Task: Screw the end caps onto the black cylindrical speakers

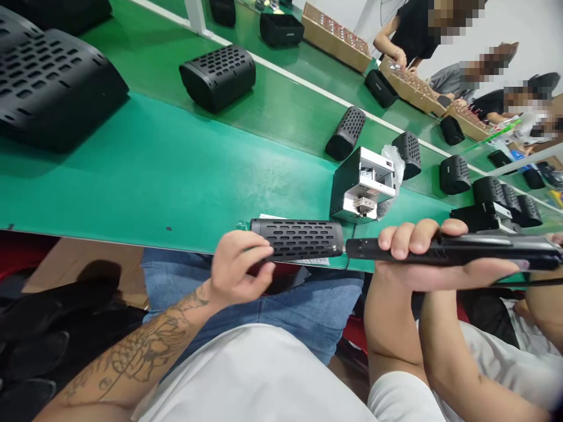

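My left hand [240, 266] is closed round the near end of a black perforated speaker shell [299, 239], held level at the front edge of the green belt [176, 176]. My right hand [422, 258] grips a long black power screwdriver [457, 251], held horizontal, whose tip meets the right end of the shell. Fingers wrap over the tool's top, and the palm lies under it.
A small black and white machine [361, 186] stands on the belt behind the shell. Several black perforated shells [219, 76] lie along the belt, a large one [48, 82] at far left. Cardboard trays [336, 36] and other people sit at the far side.
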Tool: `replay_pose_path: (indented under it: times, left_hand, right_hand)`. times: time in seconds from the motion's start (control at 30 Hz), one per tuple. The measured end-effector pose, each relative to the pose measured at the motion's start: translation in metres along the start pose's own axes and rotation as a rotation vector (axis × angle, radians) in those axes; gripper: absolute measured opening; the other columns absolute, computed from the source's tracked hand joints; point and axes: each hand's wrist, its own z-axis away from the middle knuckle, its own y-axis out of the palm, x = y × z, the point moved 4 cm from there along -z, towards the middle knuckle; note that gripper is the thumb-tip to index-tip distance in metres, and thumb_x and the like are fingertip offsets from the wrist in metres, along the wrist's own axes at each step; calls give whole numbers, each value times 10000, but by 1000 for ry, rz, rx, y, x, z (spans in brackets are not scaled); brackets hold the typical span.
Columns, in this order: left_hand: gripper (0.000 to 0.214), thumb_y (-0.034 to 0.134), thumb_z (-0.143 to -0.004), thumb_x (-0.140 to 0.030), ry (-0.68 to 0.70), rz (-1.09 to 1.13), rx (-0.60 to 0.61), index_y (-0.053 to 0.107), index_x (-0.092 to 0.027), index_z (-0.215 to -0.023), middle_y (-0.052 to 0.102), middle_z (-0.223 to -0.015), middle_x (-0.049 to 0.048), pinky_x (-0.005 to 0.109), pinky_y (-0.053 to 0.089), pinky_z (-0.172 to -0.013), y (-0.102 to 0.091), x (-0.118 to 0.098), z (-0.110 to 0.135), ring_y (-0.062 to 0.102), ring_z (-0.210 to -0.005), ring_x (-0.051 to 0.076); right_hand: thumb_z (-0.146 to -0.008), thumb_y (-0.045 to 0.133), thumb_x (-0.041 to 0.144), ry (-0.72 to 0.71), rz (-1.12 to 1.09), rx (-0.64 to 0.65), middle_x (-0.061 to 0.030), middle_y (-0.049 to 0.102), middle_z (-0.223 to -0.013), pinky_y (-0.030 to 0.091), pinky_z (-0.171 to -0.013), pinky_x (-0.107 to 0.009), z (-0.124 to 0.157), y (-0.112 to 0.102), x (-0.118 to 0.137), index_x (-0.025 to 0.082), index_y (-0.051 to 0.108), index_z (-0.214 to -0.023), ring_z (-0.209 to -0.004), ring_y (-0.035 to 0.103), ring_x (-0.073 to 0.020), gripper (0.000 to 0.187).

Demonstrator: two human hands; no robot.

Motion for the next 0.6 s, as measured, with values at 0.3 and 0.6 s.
replay_pose_path:
  times: [0.3,0.6]
  left_hand:
    - [192,769,-1173,-315,-232,399,208,838,-291,-1351,870,-1177,100,399,726,-900,22,-45,-15,862,-1022,243]
    - [189,708,-1211,-329,-406,560,178,824,-235,-1094,841,-1034,91,366,712,-844,11,-38,-7,825,-955,219]
  right_hand:
    - [-1028,756,821,331,-117,331,46,660,-676,599,-551,-427,35,55,37,389,881,-1203,-456,575,-191,482]
    - [-858,981,737,223,-46,161,66,597,-645,603,-539,-479,64,57,64,410,856,-1202,-438,535,-206,491]
